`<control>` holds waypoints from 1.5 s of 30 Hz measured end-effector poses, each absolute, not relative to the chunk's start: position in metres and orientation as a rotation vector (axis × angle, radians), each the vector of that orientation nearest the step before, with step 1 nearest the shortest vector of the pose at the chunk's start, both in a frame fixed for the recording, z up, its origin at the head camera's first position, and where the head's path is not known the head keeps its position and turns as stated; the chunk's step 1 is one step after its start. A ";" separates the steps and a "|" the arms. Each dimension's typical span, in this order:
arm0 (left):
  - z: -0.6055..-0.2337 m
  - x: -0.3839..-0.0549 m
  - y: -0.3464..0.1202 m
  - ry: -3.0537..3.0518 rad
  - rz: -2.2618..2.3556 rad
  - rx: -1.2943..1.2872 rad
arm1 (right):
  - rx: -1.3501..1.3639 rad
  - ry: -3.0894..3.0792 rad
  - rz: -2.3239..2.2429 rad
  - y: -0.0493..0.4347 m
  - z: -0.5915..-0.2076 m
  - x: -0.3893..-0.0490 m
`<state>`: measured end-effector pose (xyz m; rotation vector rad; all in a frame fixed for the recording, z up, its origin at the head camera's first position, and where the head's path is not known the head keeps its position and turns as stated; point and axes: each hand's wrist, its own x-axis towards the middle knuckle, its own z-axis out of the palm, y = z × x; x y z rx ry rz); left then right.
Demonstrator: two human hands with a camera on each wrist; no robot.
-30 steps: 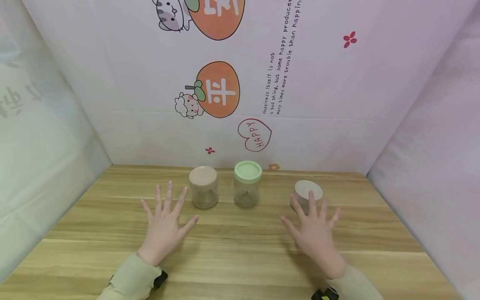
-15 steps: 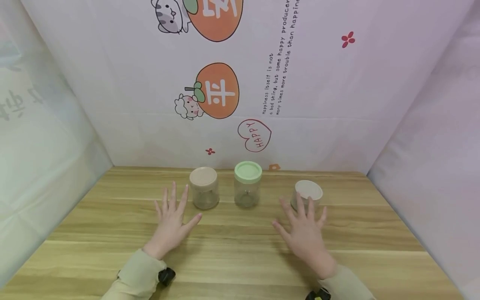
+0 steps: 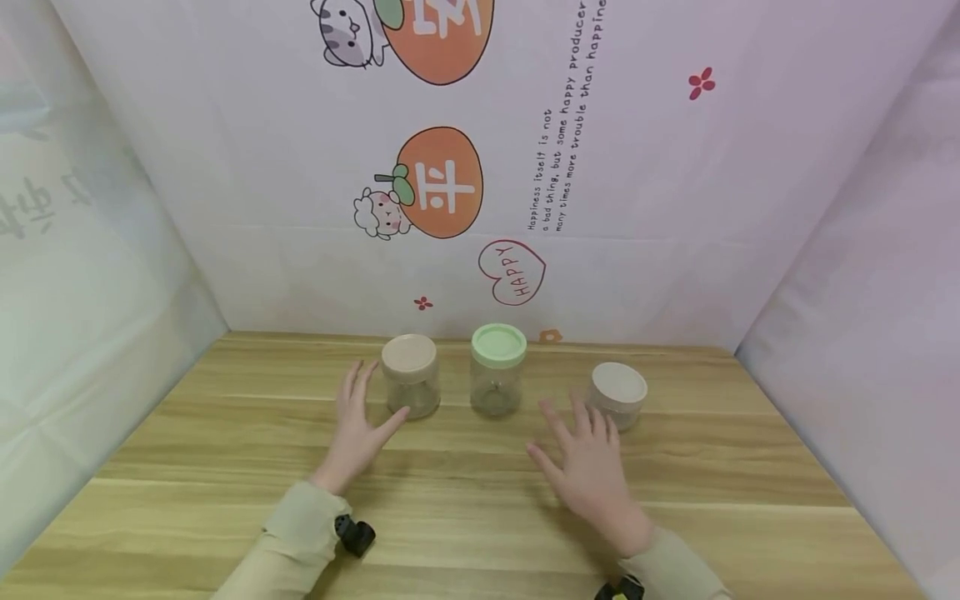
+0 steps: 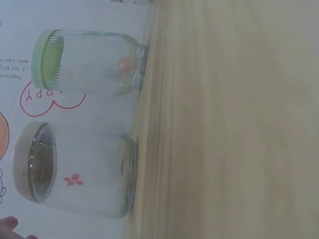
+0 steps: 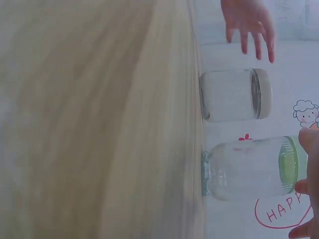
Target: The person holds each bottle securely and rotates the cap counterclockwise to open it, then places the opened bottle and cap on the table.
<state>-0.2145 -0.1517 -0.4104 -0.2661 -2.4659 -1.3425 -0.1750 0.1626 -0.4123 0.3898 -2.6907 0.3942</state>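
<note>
Broadly, a white cloth wall (image 3: 630, 258) with printed pictures stands at the far side, and before it spreads a wooden table (image 3: 465, 525). From the near edge come two arms in pale sleeves, the left sleeve (image 3: 288, 542) and the right sleeve (image 3: 682, 567).

Both hands are free of any load. The left hand (image 3: 358, 433) has its fingers stretched along the left of the nearest jar and its thumb spread toward that jar's near side; the right wrist view shows a gap between them. The right hand (image 3: 588, 467) has its fingers spread, in the space between the middle and right jars; I cannot tell whether it brushes the right one.

Three jars stand upright in a row toward the far side: the tall green-lidded jar (image 3: 498, 385) in the middle, the beige-lidded jar (image 3: 412, 392) just left of it, and the short jar (image 3: 618, 404) well apart on the right. Smallest are the lids, all on: green lid (image 3: 499, 343), beige lid (image 3: 409, 355) and pale lid (image 3: 618, 384).

I judge the step in hand to be a reach, with no grip made. A firm hold would call for the left fingers and thumb to close round the beige-lidded jar, and for the right hand to line up with one jar without knocking its neighbour.
</note>
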 end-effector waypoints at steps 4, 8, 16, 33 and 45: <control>-0.413 -0.221 -0.149 -2.434 -1.453 -0.249 | 0.401 -2.679 0.405 0.159 -0.413 -0.176; -0.417 -0.226 -0.147 -2.421 -1.573 -0.239 | 0.403 -2.673 0.417 0.155 -0.414 -0.177; -0.424 -0.234 -0.138 -2.417 -1.677 -0.288 | 0.404 -2.652 0.484 0.147 -0.412 -0.179; -0.434 -0.255 -0.126 -2.238 -1.838 -0.155 | 0.464 -2.564 0.689 0.130 -0.415 -0.188; -0.438 -0.265 -0.124 -2.211 -1.869 -0.120 | 0.429 -2.594 0.774 0.123 -0.416 -0.192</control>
